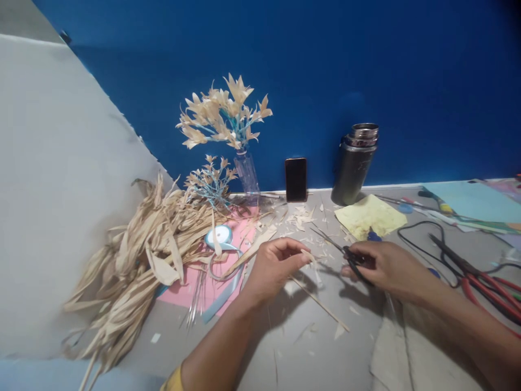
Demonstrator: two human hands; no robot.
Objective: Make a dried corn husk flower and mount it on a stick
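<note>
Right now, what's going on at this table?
A person pinches a thin dried husk strip in the left hand and holds small black scissors in the right hand. A pile of dried husks lies to the left, trimmings litter the table, and husk flowers stand in a bottle by the blue wall.

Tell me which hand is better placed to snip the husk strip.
Probably the right. The right hand grips the scissors, blades aimed toward the husk strip, while the left hand is busy pinching that strip's upper end.
</note>
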